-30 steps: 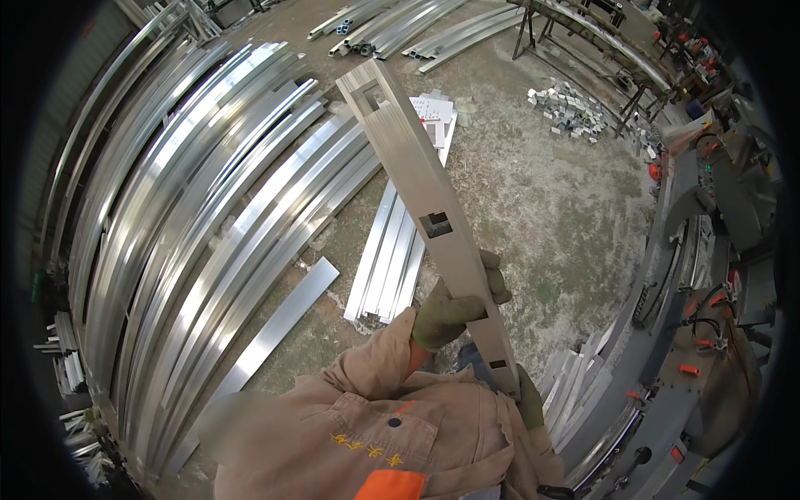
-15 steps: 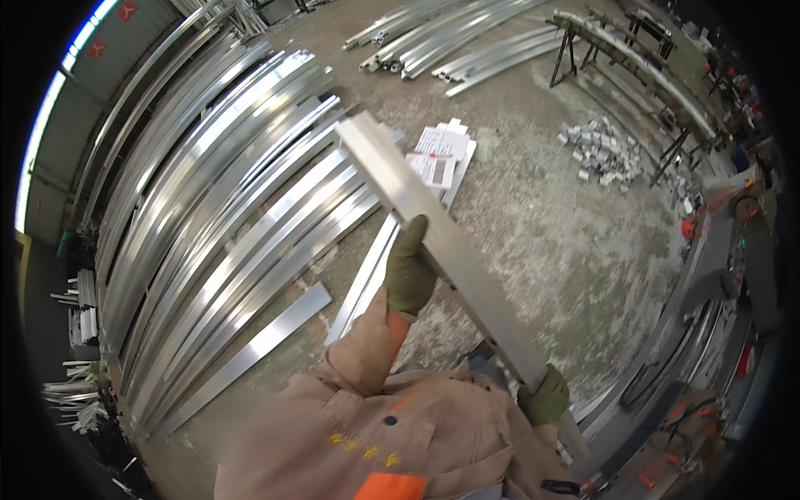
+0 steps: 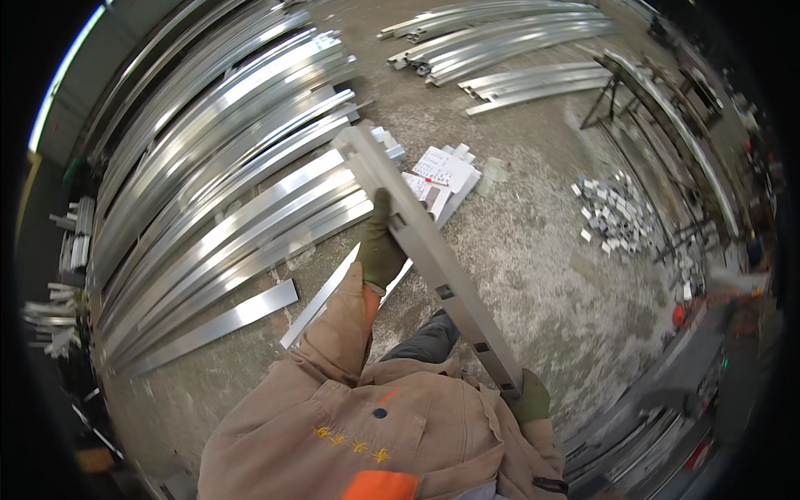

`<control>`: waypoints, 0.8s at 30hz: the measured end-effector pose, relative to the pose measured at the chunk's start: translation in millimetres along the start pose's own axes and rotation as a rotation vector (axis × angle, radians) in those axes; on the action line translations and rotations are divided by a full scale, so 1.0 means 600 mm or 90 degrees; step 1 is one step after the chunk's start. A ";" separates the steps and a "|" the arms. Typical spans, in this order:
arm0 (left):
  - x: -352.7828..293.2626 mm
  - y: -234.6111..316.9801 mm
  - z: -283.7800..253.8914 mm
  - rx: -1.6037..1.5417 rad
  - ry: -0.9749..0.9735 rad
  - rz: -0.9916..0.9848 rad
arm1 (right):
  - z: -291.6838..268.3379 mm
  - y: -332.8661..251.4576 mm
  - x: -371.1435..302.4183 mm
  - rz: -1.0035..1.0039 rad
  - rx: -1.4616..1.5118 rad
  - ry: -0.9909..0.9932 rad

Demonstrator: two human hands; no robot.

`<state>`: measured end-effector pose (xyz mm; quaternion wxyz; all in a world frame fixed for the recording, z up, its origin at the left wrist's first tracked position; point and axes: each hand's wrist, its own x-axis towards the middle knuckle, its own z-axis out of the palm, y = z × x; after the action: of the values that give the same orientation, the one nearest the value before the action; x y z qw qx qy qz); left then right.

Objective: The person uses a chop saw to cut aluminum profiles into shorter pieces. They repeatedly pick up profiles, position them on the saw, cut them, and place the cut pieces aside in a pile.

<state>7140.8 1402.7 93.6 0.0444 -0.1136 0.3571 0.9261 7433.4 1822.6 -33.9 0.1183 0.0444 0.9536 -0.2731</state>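
A long silver aluminium profile (image 3: 427, 250) slants in front of my body, its far end raised to the left and its near end low on the right. Several rectangular cut-outs show along one face. My left hand (image 3: 384, 252), in an olive work glove, closes round the profile's upper half, thumb toward the far end. At the near end, my right hand (image 3: 531, 398), gloved alike, is closed against the profile; most of its fingers are hidden behind it. Beyond lie white papers with handwriting (image 3: 442, 169), a red pen on them, on top of some metal pieces.
Long aluminium profiles (image 3: 225, 158) cover the floor at left, with a flat strip (image 3: 225, 327) nearest me. More profiles (image 3: 517, 50) lie at the far side. Small metal offcuts (image 3: 615, 212) are heaped at right, near a metal rack (image 3: 675, 125). Machinery (image 3: 658, 417) stands at lower right.
The profile has rolled about its length, bringing its cut-out face into sight. My right hand now sits at its near end, which earlier stuck out past that hand. My view has shifted.
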 end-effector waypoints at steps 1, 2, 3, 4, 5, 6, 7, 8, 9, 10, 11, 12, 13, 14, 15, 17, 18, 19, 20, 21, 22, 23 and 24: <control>0.047 -0.006 0.011 0.023 -0.007 -0.013 | -0.020 0.014 0.054 0.001 0.007 -0.022; 0.099 -0.014 0.023 0.048 -0.009 -0.030 | -0.041 0.029 0.113 0.000 0.014 -0.033; 0.153 -0.023 0.039 0.048 -0.016 -0.022 | -0.062 0.043 0.176 0.014 0.032 -0.076; 0.207 -0.030 0.054 0.081 -0.035 -0.006 | -0.083 0.055 0.240 0.027 0.051 -0.109; 0.260 -0.038 0.071 0.118 -0.032 -0.002 | -0.111 0.070 0.302 0.044 0.066 -0.145; 0.320 -0.038 0.094 0.154 -0.035 0.009 | -0.137 0.081 0.371 0.031 0.066 -0.147; 0.376 -0.044 0.122 0.148 -0.022 0.002 | -0.157 0.095 0.429 0.019 0.067 -0.152; 0.425 -0.044 0.146 0.171 -0.010 -0.001 | -0.177 0.109 0.484 0.017 0.057 -0.158; 0.477 -0.039 0.175 0.183 -0.023 0.016 | -0.193 0.120 0.552 0.008 0.093 -0.149; 0.523 -0.039 0.203 0.207 -0.020 0.011 | -0.204 0.134 0.612 0.014 0.120 -0.136; 0.560 -0.045 0.234 0.213 -0.039 0.052 | -0.218 0.149 0.662 0.026 0.146 -0.126; 0.596 -0.047 0.263 0.262 -0.035 0.039 | -0.230 0.163 0.715 0.053 0.129 -0.126; 0.632 -0.048 0.292 0.259 -0.054 0.027 | -0.244 0.176 0.773 0.079 0.112 -0.124; 0.663 -0.055 0.321 0.263 -0.064 0.008 | -0.261 0.194 0.822 0.149 0.063 -0.128; 0.703 -0.058 0.347 0.252 -0.066 0.004 | -0.282 0.206 0.875 0.111 0.088 -0.128; 0.786 -0.068 0.389 0.229 -0.068 0.016 | -0.317 0.228 0.987 0.127 0.072 -0.151; 0.834 -0.073 0.403 0.228 -0.051 -0.007 | -0.330 0.239 1.046 0.121 0.083 -0.161; 0.885 -0.078 0.413 0.225 -0.041 -0.011 | -0.337 0.247 1.107 0.119 0.091 -0.170; 0.938 -0.082 0.421 0.233 -0.025 -0.017 | -0.343 0.256 1.173 0.116 0.101 -0.179; 0.985 -0.089 0.428 0.256 -0.008 -0.018 | -0.347 0.267 1.238 0.107 0.099 -0.189; 1.037 -0.097 0.440 0.237 -0.002 0.002 | -0.354 0.278 1.307 0.098 0.097 -0.199; 1.090 -0.108 0.454 0.231 0.012 0.011 | -0.363 0.290 1.378 0.122 0.049 -0.213; 1.145 -0.117 0.468 0.230 0.032 0.015 | -0.375 0.302 1.452 0.065 0.076 -0.228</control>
<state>6435.5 1643.9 83.3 0.0440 -0.1225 0.5199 0.8443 6571.6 2113.0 -159.2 0.2968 0.0501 0.8960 -0.3265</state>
